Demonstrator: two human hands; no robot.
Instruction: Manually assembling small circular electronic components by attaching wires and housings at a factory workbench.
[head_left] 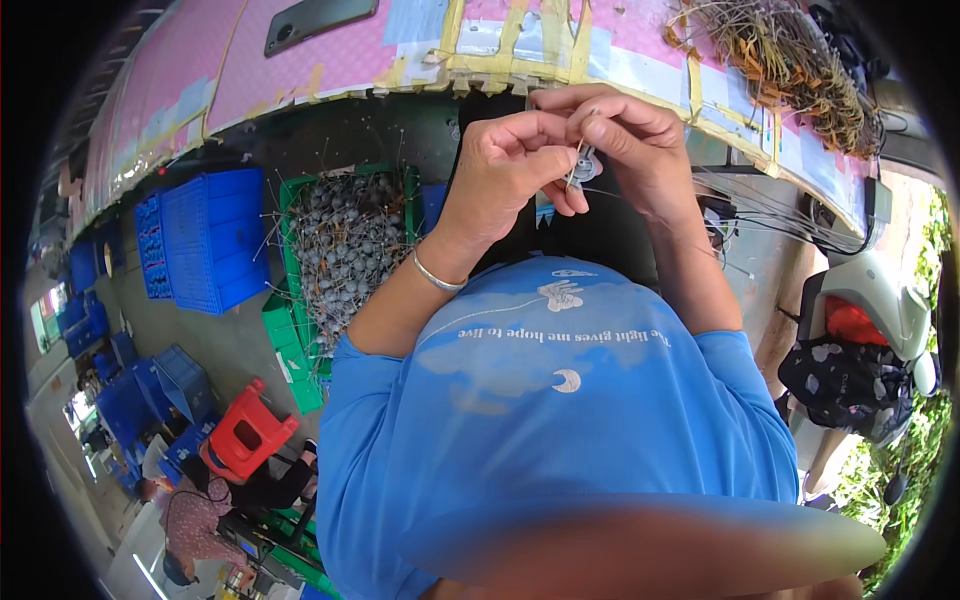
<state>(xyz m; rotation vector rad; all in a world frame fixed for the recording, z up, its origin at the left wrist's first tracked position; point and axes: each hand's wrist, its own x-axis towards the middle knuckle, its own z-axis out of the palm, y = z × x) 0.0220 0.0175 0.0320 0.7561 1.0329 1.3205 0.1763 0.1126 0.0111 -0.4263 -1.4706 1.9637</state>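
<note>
In front of my body, just off the table's near edge, both hands meet over a small grey round part with thin wire-like pieces on it. My left hand has its thumb and fingers closed around the part from the left. From the other side, my right hand pinches at its upper end with thumb and forefinger. The fingers cover some of the part, and its exact kind is too small to make out. A green crate to my left is heaped with similar grey round parts trailing thin wires.
The pink, tape-patched table curves across the top, bearing a dark phone and a bundle of wired pieces. Blue crates and a red stool stand left. Another person sits lower left; a scooter stands right.
</note>
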